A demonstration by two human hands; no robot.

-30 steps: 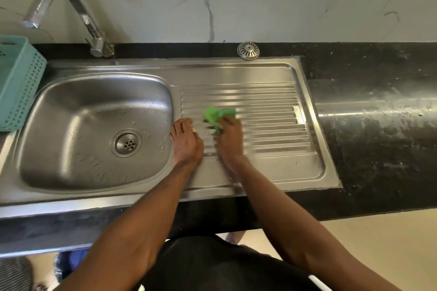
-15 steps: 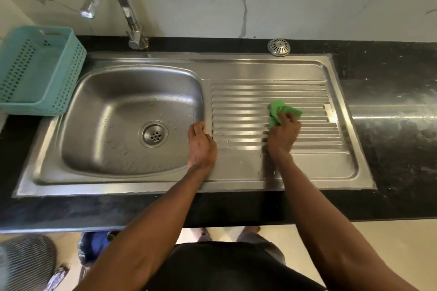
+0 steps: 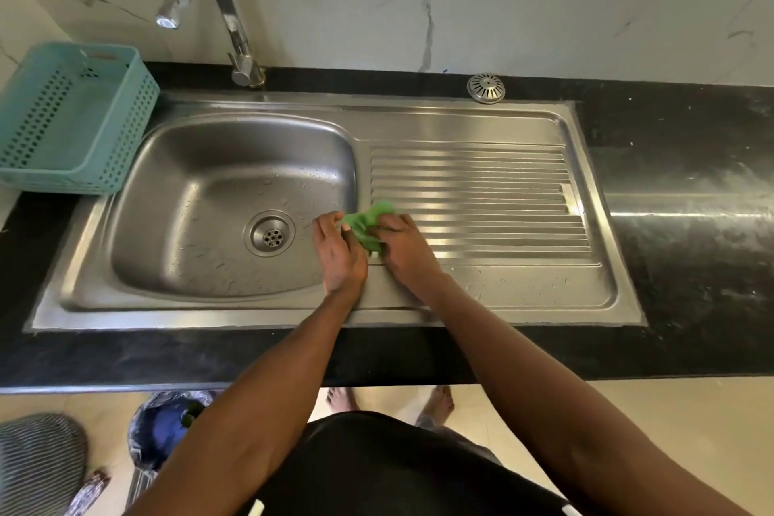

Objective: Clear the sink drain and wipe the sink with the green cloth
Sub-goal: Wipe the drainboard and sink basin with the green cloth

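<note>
The steel sink [image 3: 180, 189] has a round drain [image 3: 270, 232] in the bowl's floor, with no debris visible on it. The green cloth [image 3: 368, 222] is bunched on the ridge between bowl and ribbed drainboard [image 3: 481, 197]. My right hand [image 3: 404, 249] presses on the cloth from the right and grips it. My left hand [image 3: 339, 256] rests on the bowl's right rim, fingertips touching the cloth's left edge. A loose metal strainer cap [image 3: 486, 88] lies on the black counter behind the drainboard.
A teal perforated basket [image 3: 75, 117] stands left of the sink. The curved tap [image 3: 218, 13] rises behind the bowl. Black counter [image 3: 691, 180] extends to the right. Below are a bin with a blue bag [image 3: 167, 427], a striped mat and bare feet.
My right hand has slid the green cloth left across the drainboard to the bowl's edge, beside my left hand. The camera view has shifted.
</note>
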